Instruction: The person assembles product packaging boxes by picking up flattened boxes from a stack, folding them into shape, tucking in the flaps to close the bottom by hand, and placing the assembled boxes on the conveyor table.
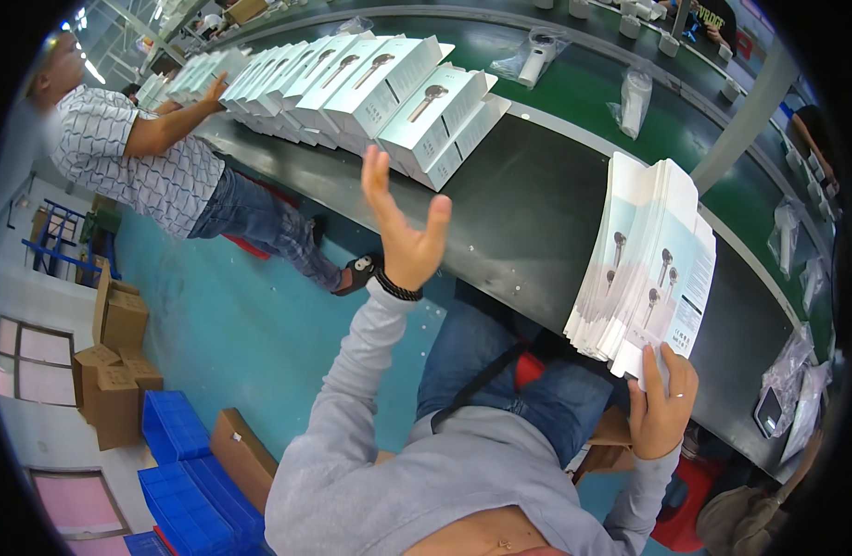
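My left hand [407,227] is raised over the near edge of the dark bench, fingers spread and nothing in it. Beyond it stand the nearest of several folded white and pale-blue boxes [435,107], printed with a handheld device; the hand looks apart from them. On the right, a thick fanned stack of flat, unfolded cartons [644,250] lies on the bench. At the stack's near end my right hand [665,403] grips the edge of a flat carton between thumb and fingers. How many sheets it has hold of is hidden.
A co-worker [148,148] stands at the far left, reaching to the box row. Behind the bench runs a green conveyor [574,102] with bagged white devices [635,97]. A phone [769,410] lies at the right. Blue crates [190,491] and brown cartons [115,371] are on the floor.
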Demonstrator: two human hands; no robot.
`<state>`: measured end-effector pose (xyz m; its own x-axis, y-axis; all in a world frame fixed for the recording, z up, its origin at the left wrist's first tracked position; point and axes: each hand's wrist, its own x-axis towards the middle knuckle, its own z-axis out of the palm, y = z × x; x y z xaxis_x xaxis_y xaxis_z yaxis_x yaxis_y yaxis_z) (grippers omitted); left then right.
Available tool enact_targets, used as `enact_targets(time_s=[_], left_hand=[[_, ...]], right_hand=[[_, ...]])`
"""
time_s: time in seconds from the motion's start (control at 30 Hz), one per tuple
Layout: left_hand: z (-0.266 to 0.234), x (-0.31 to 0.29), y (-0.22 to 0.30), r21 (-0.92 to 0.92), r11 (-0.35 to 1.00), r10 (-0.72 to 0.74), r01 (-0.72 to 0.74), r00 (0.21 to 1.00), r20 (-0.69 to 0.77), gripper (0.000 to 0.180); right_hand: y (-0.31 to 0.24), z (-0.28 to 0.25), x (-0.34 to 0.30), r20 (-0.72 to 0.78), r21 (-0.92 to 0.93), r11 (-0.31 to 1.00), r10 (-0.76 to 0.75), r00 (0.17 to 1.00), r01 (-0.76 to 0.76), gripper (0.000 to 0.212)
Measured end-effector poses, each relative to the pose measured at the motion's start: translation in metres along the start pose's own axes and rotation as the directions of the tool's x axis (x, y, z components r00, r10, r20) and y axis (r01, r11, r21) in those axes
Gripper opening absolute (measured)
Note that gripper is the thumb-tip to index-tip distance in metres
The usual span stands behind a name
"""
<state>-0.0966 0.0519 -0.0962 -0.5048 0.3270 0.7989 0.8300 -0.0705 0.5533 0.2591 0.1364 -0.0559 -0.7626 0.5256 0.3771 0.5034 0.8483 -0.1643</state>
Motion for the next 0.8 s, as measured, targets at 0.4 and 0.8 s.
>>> enact_targets(time_s=[0.4,0.8], left_hand=[[0.022,-0.014,0.085,-0.418,0.862,0.408,-0.286,0.881,0.240,0.091],[0.037,-0.048,0.107,-0.574,0.809,0.246,0.129,0.811,0.530,0.079]], right_hand=[[0.001,-0.018,0.028,-0.509,-0.132,0.979,-0.201,0.837,0.156,0.017],[-0.020,0.012,0.029,-0.131,-0.015,0.994,-0.106,0.986,0.105,0.047]])
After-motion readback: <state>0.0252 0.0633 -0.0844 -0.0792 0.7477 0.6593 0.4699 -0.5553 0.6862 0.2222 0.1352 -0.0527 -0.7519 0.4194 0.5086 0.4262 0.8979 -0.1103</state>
